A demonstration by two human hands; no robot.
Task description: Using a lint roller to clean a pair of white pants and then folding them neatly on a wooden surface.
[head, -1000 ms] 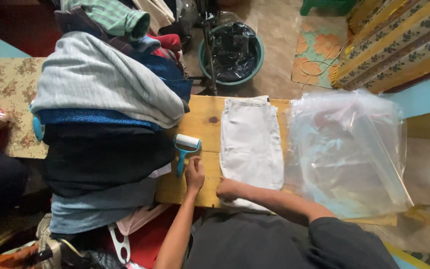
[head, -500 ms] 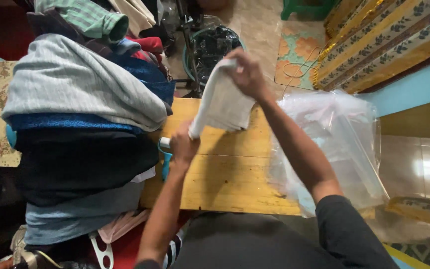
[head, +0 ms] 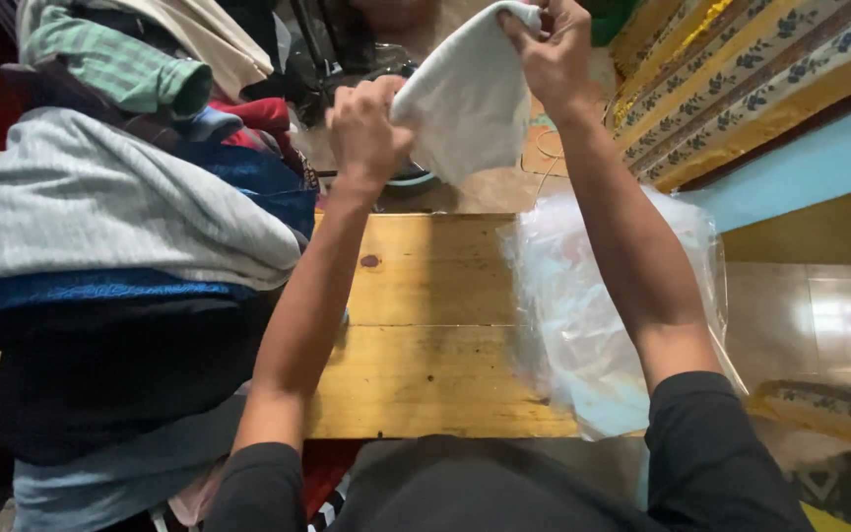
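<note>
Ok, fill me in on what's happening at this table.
A person holds a white cloth up in the air with both hands, the left hand at its lower edge and the right hand at its top. Below lies a wooden table with clear plastic bags at the right and a pile of folded clothes at the left.

Clearance, as I read it: wooden table (head: 425, 335) bare mid-board, open passage between my forearms. Left flank blocked by heaped clothes pile (head: 120, 246); right edge taken by clear plastic bags (head: 583, 315).
</note>
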